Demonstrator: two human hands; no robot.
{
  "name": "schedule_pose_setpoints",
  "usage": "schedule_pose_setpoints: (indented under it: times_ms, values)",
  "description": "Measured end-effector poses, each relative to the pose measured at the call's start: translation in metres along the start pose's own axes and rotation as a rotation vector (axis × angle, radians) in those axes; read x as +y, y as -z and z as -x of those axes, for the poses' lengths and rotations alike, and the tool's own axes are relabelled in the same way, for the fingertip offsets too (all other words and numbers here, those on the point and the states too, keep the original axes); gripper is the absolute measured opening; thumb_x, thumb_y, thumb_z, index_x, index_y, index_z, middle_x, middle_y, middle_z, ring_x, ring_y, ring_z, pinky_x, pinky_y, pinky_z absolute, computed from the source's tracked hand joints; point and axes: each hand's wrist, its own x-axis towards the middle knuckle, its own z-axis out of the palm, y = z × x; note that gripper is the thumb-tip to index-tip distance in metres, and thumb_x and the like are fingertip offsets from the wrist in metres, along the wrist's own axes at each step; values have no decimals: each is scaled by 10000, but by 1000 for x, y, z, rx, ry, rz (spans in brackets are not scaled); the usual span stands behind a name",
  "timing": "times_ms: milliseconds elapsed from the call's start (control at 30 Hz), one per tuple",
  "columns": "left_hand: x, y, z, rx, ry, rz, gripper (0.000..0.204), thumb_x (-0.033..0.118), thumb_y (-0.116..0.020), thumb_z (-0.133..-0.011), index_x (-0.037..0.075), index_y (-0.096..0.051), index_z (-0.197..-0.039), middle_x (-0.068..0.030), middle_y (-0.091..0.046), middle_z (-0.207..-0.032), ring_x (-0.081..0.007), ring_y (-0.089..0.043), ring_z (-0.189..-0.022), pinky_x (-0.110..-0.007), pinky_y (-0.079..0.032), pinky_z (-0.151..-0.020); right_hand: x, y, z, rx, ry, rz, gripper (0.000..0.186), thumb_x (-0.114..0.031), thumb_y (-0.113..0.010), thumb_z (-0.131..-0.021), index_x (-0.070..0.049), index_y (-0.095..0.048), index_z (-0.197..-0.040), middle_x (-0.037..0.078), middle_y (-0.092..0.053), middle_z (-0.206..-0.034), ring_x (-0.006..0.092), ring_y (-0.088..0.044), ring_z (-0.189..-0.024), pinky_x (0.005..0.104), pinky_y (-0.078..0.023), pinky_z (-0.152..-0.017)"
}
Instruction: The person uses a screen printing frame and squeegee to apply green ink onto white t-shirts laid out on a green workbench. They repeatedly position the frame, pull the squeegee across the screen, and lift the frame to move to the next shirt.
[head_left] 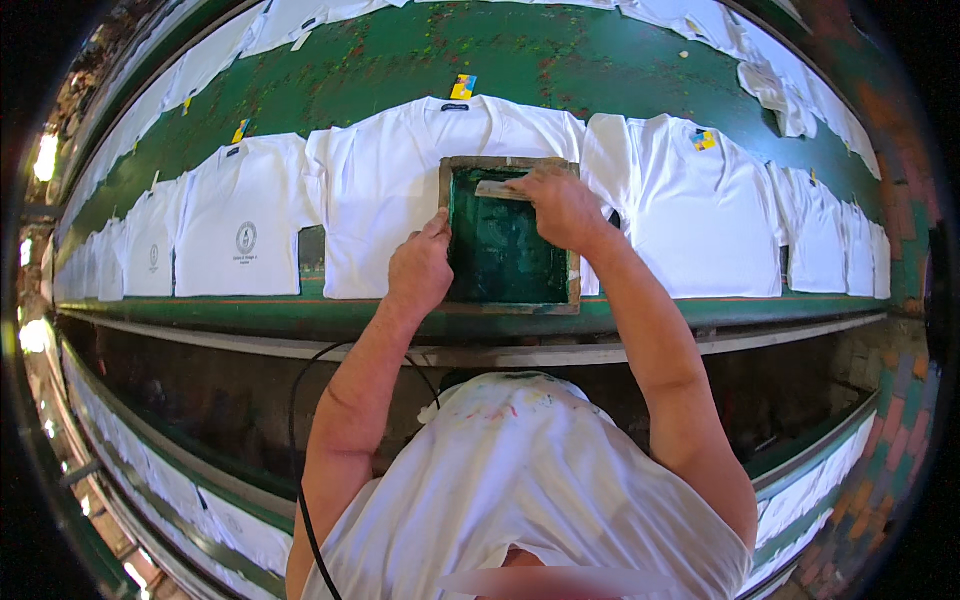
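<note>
A wooden screen printing frame (512,308) lies over the front of a white T-shirt (372,210), its mesh dark green and wet-looking. My left hand (422,266) is closed around the frame's left side, thumb and fingers at the edge. Inside the frame, near its top, my right hand (566,208) grips a squeegee (494,190) with a pale, straight edge that points left. The squeegee rests against the mesh, as far as I can see. The frame hides the shirt's area beneath it.
Along the green table (400,60), more white T-shirts lie flat in a row. The left one (238,215) bears a dark round print; the right one (690,215) looks plain. A black cable (293,420) hangs by my left arm. Behind me runs another table with shirts (235,525).
</note>
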Motion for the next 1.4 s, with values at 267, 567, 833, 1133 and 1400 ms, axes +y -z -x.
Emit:
schedule_pose_setpoints:
  times_ms: [267,567,833,1133,1400]
  values:
    - [14,0,-1,1,91,13,411,-40,-587,-906,-35,-770,-1274,-132,-658,-1560,-358,-712,-1265,-460,-587,-1073,-37,-9,78,2,213,-17,510,-3,-704,-798,-80,-753,-1300,141,-754,-1188,351,-697,-1096,496,-540,-996]
    - [24,4,-3,-15,167,27,412,-50,-582,-910,-33,-776,-1273,-130,-648,-1583,-341,-695,-1322,-445,-573,-1105,6,11,40,-150,216,-216,417,-24,-648,-849,-81,-773,-1242,166,-769,-1164,401,-715,-1106,515,-558,-1005]
    - [28,4,-1,-4,175,16,370,-36,-571,-921,-42,-776,-1228,-133,-666,-1553,-406,-733,-1174,-493,-601,-1027,6,-2,15,30,143,-17,527,27,-659,-828,-121,-761,-1324,170,-757,-1130,408,-704,-1092,512,-574,-970]
    - [16,-4,1,41,88,3,307,-8,-598,-904,-41,-752,-1167,-155,-671,-1529,-384,-731,-1127,-519,-595,-985,-48,-6,90,-100,186,-77,586,18,-731,-752,-133,-770,-1317,140,-768,-1178,372,-720,-1120,486,-581,-1013]
    - [9,-5,3,68,22,21,249,-14,-601,-891,-43,-737,-1097,-176,-678,-1511,-405,-733,-1090,-538,-600,-957,0,2,11,-124,-63,1,518,31,-635,-858,-148,-772,-1325,160,-785,-1273,405,-717,-1200,512,-577,-1035]
